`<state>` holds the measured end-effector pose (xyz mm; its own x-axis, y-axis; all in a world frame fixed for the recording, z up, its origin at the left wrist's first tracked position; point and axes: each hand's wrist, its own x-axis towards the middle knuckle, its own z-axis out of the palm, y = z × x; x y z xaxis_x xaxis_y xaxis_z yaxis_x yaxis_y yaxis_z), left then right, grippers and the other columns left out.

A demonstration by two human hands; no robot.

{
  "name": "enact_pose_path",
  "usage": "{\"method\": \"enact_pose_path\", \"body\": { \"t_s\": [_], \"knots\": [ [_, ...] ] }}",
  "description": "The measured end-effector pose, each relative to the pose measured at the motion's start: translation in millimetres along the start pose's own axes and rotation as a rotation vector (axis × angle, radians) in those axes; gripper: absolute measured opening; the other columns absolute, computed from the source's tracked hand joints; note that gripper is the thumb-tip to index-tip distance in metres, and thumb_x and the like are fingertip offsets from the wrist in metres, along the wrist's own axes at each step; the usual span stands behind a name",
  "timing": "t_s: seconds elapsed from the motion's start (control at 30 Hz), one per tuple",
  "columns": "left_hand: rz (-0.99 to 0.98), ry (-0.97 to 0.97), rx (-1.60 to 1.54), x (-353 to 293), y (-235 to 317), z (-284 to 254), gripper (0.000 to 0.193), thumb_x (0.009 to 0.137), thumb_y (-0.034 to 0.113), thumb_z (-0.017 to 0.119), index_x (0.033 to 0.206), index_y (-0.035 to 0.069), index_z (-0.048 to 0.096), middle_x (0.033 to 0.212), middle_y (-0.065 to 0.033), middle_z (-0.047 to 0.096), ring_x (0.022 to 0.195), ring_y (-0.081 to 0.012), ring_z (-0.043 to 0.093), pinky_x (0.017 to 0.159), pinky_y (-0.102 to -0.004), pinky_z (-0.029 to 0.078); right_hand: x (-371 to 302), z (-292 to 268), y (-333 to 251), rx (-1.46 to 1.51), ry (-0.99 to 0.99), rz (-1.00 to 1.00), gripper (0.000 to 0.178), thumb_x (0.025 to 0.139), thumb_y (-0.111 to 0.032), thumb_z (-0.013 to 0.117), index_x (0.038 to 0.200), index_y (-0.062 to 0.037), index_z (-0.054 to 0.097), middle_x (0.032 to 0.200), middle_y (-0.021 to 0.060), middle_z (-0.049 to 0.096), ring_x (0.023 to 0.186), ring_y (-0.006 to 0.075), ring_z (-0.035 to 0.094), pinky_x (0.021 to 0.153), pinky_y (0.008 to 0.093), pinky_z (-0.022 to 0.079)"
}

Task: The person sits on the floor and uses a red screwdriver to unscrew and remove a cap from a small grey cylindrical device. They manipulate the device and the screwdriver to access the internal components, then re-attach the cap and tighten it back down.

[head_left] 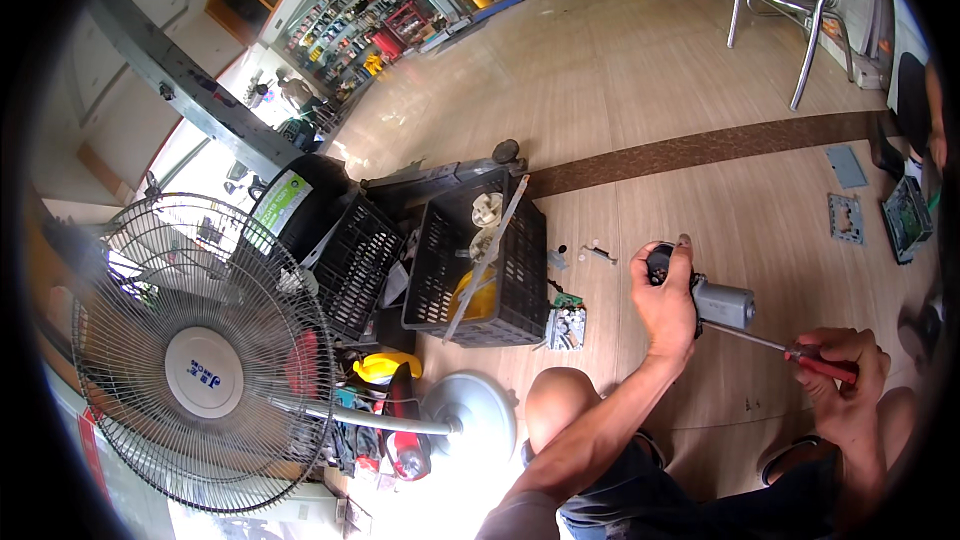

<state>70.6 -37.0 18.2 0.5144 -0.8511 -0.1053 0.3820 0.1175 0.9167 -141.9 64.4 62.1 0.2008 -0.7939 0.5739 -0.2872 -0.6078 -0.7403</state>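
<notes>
Left hand is gripping a silver motor and the dark round piece beside it, holding both off the floor ahead of the knees, probably for steadiness and a clear view. Right hand is wrapping its fingers round the red handle of a screwdriver, whose shaft is pointing leftward at the motor's near side (tip hidden; contact, cannot tell). The two hands seem to be opposing, one bracing against the other. Small loose parts are lying near a black crate, presumably for easy reach. A pedestal fan is standing leftward, perhaps for cooling.
</notes>
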Motion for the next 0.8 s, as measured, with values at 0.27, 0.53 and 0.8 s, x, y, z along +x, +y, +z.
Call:
{"method": "enact_pose_path", "body": {
  "t_s": [0.27, 0.53, 0.8],
  "knots": [
    [-0.018, -0.014, 0.049, -1.7, 2.0, -0.5, 0.032, 0.088, 0.024, 0.077, 0.107, 0.006, 0.057, 0.088, 0.0016, 0.055, 0.077, -0.0071, 0.047, 0.068, -0.0243, 0.041, 3.1, 1.4, -5.7, -0.049, 0.004, 0.014, 0.031, 0.083, 0.003, 0.075, 0.095, -0.0009, 0.047, 0.098, 0.0199, 0.067, 0.083, 0.0244, 0.07, 0.073, 0.0338, 0.059],
    [-0.017, -0.017, 0.025, -2.7, 0.4, -1.0, 0.031, 0.089, 0.023, 0.076, 0.106, 0.006, 0.057, 0.088, 0.0015, 0.055, 0.077, -0.0073, 0.047, 0.068, -0.0242, 0.041, 2.3, -1.9, -3.7, -0.12, -0.022, -0.024, 0.035, 0.082, -0.003, 0.08, 0.096, -0.0022, 0.048, 0.097, 0.0182, 0.067, 0.081, 0.0223, 0.066, 0.073, 0.0338, 0.059],
    [-0.041, -0.016, 0.004, 1.1, -0.1, -0.3, 0.03, 0.089, 0.023, 0.075, 0.105, 0.007, 0.057, 0.088, 0.0012, 0.054, 0.076, -0.0074, 0.047, 0.067, -0.0247, 0.042, -2.3, 14.1, 2.1, 0.08, 0.165, 0.06, 0.033, 0.075, 0.009, 0.073, 0.099, 0.0005, 0.051, 0.096, 0.0177, 0.068, 0.079, 0.0209, 0.069, 0.069, 0.0301, 0.055]
  ]
}}
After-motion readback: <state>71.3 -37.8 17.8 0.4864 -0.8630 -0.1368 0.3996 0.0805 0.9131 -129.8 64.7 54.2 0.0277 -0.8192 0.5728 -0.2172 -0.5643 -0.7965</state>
